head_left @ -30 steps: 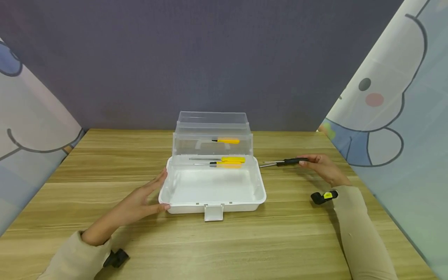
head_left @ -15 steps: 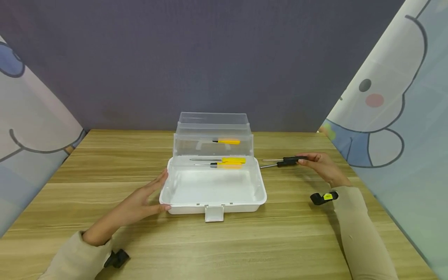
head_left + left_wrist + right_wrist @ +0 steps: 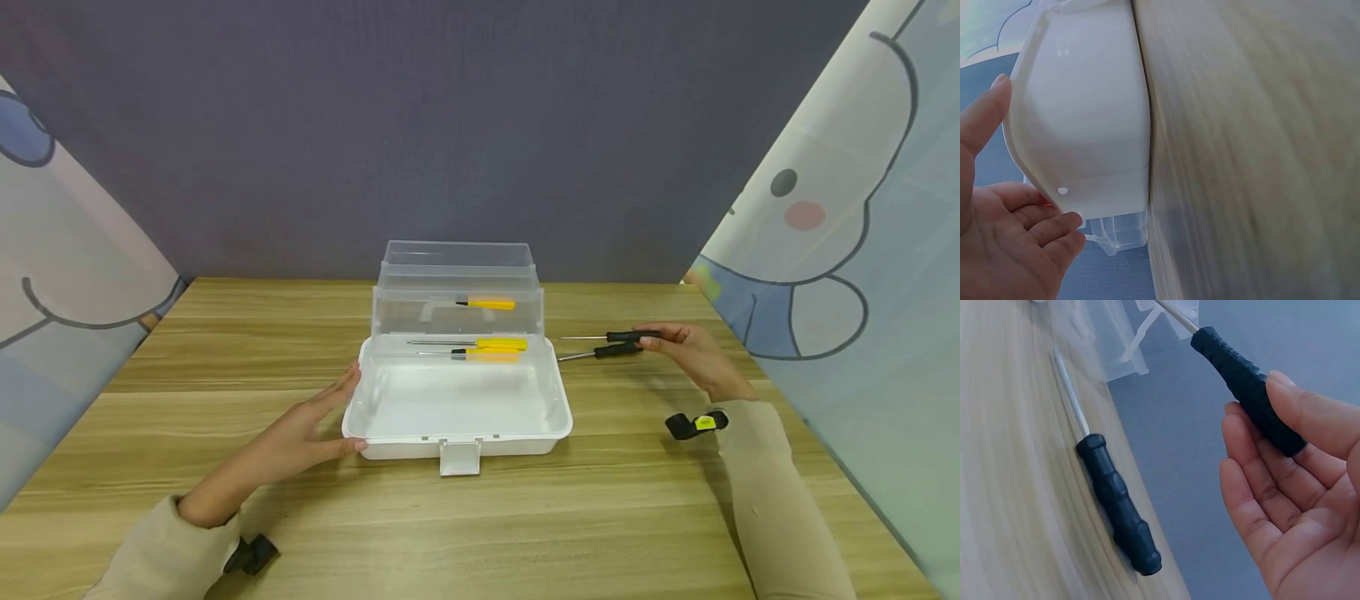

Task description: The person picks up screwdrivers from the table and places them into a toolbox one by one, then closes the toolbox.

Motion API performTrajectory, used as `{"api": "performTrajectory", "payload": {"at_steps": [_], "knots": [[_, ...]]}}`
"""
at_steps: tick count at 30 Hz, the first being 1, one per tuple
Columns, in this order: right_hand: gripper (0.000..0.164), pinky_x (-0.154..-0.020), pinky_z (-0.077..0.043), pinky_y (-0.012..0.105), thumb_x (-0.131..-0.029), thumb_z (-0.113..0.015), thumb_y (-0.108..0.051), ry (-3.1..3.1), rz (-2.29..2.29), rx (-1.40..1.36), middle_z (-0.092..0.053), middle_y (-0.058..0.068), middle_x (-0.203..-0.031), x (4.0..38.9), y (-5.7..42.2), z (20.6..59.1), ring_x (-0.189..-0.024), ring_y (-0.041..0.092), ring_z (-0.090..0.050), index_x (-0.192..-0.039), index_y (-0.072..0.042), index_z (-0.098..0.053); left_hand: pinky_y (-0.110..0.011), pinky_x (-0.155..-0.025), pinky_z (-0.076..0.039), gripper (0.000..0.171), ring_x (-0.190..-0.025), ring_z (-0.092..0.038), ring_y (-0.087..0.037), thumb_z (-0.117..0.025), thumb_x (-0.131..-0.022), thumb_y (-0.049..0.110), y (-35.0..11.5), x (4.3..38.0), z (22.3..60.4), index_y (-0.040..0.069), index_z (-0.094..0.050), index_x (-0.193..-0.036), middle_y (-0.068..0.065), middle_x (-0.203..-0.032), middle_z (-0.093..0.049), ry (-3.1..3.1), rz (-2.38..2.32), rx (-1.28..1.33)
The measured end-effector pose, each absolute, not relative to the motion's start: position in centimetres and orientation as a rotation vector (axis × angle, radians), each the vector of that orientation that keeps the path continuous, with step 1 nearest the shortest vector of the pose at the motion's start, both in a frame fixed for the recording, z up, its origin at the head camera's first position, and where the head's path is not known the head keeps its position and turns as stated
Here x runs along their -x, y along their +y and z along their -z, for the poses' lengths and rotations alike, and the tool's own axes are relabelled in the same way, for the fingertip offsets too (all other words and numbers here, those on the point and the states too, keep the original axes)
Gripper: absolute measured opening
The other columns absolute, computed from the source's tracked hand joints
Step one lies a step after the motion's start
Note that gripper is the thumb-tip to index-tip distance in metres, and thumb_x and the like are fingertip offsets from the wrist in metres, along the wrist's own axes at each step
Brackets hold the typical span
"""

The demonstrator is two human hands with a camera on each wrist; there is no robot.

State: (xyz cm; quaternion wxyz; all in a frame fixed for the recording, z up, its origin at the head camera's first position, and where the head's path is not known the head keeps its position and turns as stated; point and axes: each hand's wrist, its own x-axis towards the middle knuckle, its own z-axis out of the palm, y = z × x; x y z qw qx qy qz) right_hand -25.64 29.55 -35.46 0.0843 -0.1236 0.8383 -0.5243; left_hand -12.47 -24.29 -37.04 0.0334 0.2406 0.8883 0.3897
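My right hand (image 3: pixel 690 354) pinches a black-handled screwdriver (image 3: pixel 1247 390) by the rear of its handle, thumb on one side and fingers on the other. Its thin shaft points left, toward the box. Just below it, a second black-handled screwdriver (image 3: pixel 617 351) lies on the table. A white plastic toolbox (image 3: pixel 457 448) stands with its clear lid raised. My left hand (image 3: pixel 303 433) rests against the box's left end, thumb at the front corner and fingers along the side, spread rather than curled. Several yellow-handled screwdrivers (image 3: pixel 501 343) lie in the box's clear trays.
The clear stepped trays and lid (image 3: pixel 457 275) rise at the back of the box. A white latch flap (image 3: pixel 460 458) hangs at the front. The wooden table (image 3: pixel 465 533) ends at a dark wall panel (image 3: pixel 450 125), with printed cloth (image 3: pixel 847 317) on both sides.
The screwdriver in my right hand has risen slightly away from the one on the table, and the gap between them has widened. My left hand and the box stay in place.
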Motion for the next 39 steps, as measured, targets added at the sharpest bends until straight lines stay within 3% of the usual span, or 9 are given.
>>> {"api": "performTrajectory", "payload": {"at_steps": [3, 8, 12, 17, 23, 29, 32, 37, 39], "knots": [[0.053, -0.102, -0.026, 0.06, -0.092, -0.061, -0.031, 2.504, 1.573, 0.369, -0.066, -0.018, -0.103, 25.4, 29.4, 35.1, -0.104, -0.004, -0.051, -0.13, 0.005, -0.052, -0.001, -0.096, -0.01, 0.09, -0.138, -0.016, -0.046, -0.071, -0.084, 0.031, -24.3, 12.5, 37.0, 0.002, -0.016, -0.149, -0.021, -0.155, -0.012, 2.74, -1.189, -0.741], [0.047, -0.101, -0.027, 0.059, -0.093, -0.061, -0.029, 2.526, 1.578, 0.388, -0.065, -0.02, -0.102, 25.2, 29.1, 34.8, -0.105, -0.003, -0.05, -0.128, 0.001, -0.056, -0.002, -0.097, -0.01, 0.09, -0.138, -0.016, -0.047, -0.071, -0.084, 0.031, -24.3, 12.5, 37.0, 0.002, -0.016, -0.15, -0.021, -0.155, -0.012, 2.743, -1.183, -0.739], [0.045, -0.1, -0.033, 0.05, -0.093, -0.061, -0.027, 2.535, 1.585, 0.409, -0.065, -0.022, -0.101, 25.2, 28.9, 34.7, -0.105, -0.002, -0.051, -0.128, 0.002, -0.056, -0.002, -0.097, -0.009, 0.09, -0.138, -0.016, -0.047, -0.071, -0.084, 0.031, -24.3, 12.5, 37.0, 0.002, -0.016, -0.15, -0.02, -0.155, -0.012, 2.741, -1.187, -0.737], [0.046, -0.09, -0.043, 0.028, -0.094, -0.06, -0.023, 2.557, 1.59, 0.447, -0.066, -0.021, -0.101, 25.1, 28.8, 34.5, -0.104, 0.0, -0.054, -0.128, 0.007, -0.054, -0.002, -0.097, -0.009, 0.09, -0.138, -0.016, -0.047, -0.071, -0.084, 0.03, -24.3, 12.4, 37.0, 0.003, -0.016, -0.15, -0.02, -0.155, -0.012, 2.737, -1.196, -0.737], [0.045, -0.092, -0.038, 0.031, -0.094, -0.06, -0.027, 2.586, 1.57, 0.415, -0.063, -0.023, -0.105, 25.0, 28.6, 34.3, -0.109, -0.004, -0.048, -0.128, 0.003, -0.056, -0.002, -0.097, -0.01, 0.09, -0.138, -0.015, -0.046, -0.071, -0.084, 0.031, -24.3, 12.4, 37.0, 0.004, -0.016, -0.15, -0.019, -0.155, -0.012, 2.732, -1.199, -0.736], [0.044, -0.088, -0.039, 0.021, -0.094, -0.059, -0.025, 2.586, 1.584, 0.437, -0.062, -0.023, -0.107, 24.9, 28.4, 34.1, -0.112, -0.005, -0.044, -0.127, 0.004, -0.055, -0.003, -0.098, -0.009, 0.091, -0.138, -0.015, -0.045, -0.071, -0.084, 0.032, -24.4, 12.4, 37.2, 0.003, -0.015, -0.15, -0.019, -0.156, -0.011, 2.734, -1.195, -0.725], [0.042, -0.092, -0.037, 0.029, -0.094, -0.059, -0.026, 2.599, 1.581, 0.436, -0.062, -0.02, -0.111, 24.8, 28.2, 33.9, -0.117, -0.001, -0.042, -0.127, 0.001, -0.057, -0.004, -0.101, -0.01, 0.091, -0.139, -0.014, -0.045, -0.071, -0.084, 0.032, -24.4, 12.4, 37.3, 0.003, -0.015, -0.15, -0.019, -0.156, -0.011, 2.734, -1.194, -0.724], [0.043, -0.1, -0.032, 0.051, -0.093, -0.061, -0.03, 2.615, 1.577, 0.412, -0.057, -0.016, -0.121, 24.5, 27.9, 33.6, -0.13, 0.02, -0.037, -0.127, -0.004, -0.059, -0.006, -0.102, -0.011, 0.089, -0.138, -0.014, -0.046, -0.07, -0.085, 0.031, -24.4, 12.4, 37.3, 0.003, -0.015, -0.15, -0.021, -0.155, -0.01, 2.728, -1.203, -0.744], [0.045, -0.101, -0.031, 0.053, -0.092, -0.061, -0.032, 2.625, 1.569, 0.405, -0.056, -0.017, -0.12, 24.4, 27.7, 33.5, -0.129, 0.022, -0.037, -0.127, -0.003, -0.059, -0.005, -0.1, -0.01, 0.089, -0.138, -0.013, -0.046, -0.069, -0.086, 0.03, -24.4, 12.4, 37.2, 0.003, -0.014, -0.15, -0.021, -0.155, -0.01, 2.722, -1.208, -0.748]]}}
